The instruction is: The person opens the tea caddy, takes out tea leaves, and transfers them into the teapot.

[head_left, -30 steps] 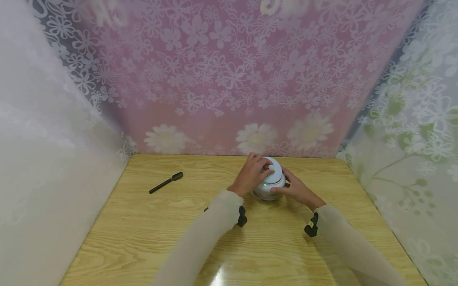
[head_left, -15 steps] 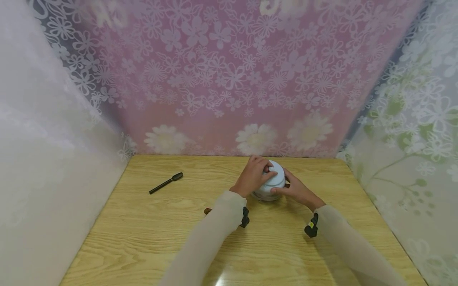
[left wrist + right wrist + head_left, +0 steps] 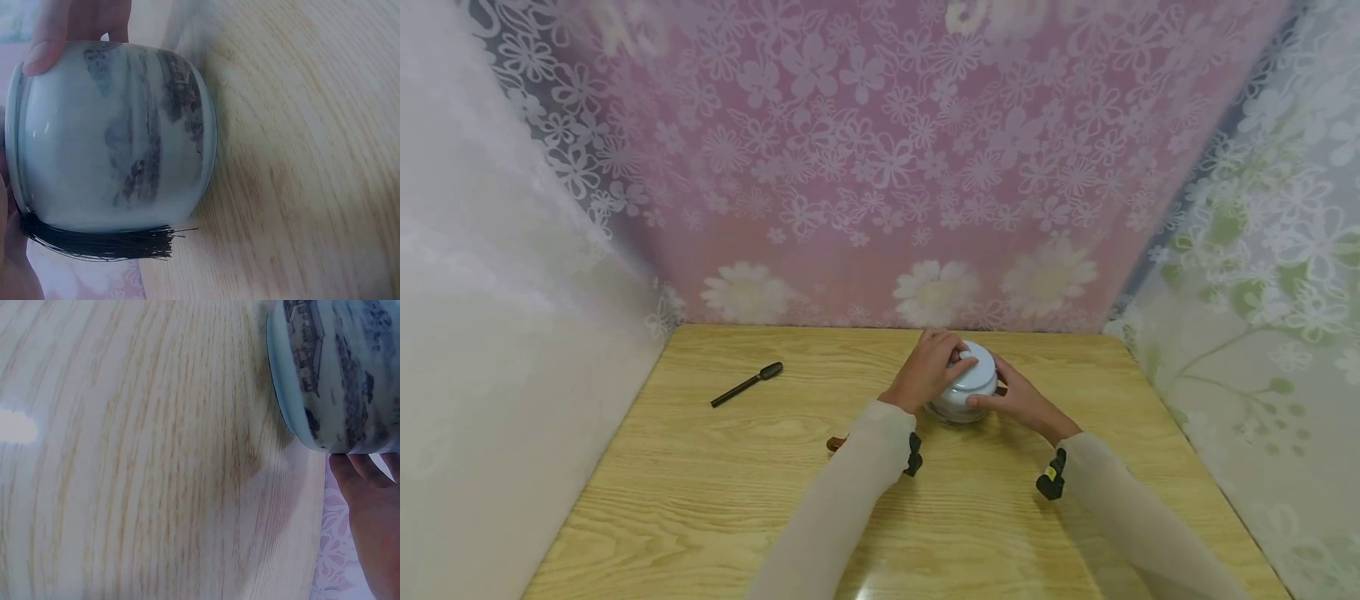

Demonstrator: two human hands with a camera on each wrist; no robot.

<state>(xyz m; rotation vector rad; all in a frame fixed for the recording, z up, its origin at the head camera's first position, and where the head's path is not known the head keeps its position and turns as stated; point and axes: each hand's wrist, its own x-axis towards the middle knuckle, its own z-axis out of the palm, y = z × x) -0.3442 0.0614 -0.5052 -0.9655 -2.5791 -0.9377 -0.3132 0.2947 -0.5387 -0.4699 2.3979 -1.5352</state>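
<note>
A white ceramic jar (image 3: 953,408) with a painted grey landscape stands upright on the table, right of the middle. On its mouth sits a pale round lid (image 3: 981,372), whose small knob the left hand (image 3: 925,370) pinches from above. The right hand (image 3: 1021,397) holds the jar's right side, thumb in front and fingers behind. In the left wrist view a black tassel (image 3: 106,242) hangs along the jar's painted wall (image 3: 119,137). Fingers of the right hand (image 3: 369,487) touch the jar in the right wrist view. The jar's inside is hidden.
A slim black tool with a wider head (image 3: 747,384) lies on the wooden table (image 3: 700,492) to the left. Part of a brown object (image 3: 835,443) shows beside the left sleeve. Flowered cloth (image 3: 880,167) stands behind the table and at both sides.
The lid, tilted and raised a second ago, has come down onto the jar's mouth with the left hand on its knob. The right hand keeps its hold in the same place.
</note>
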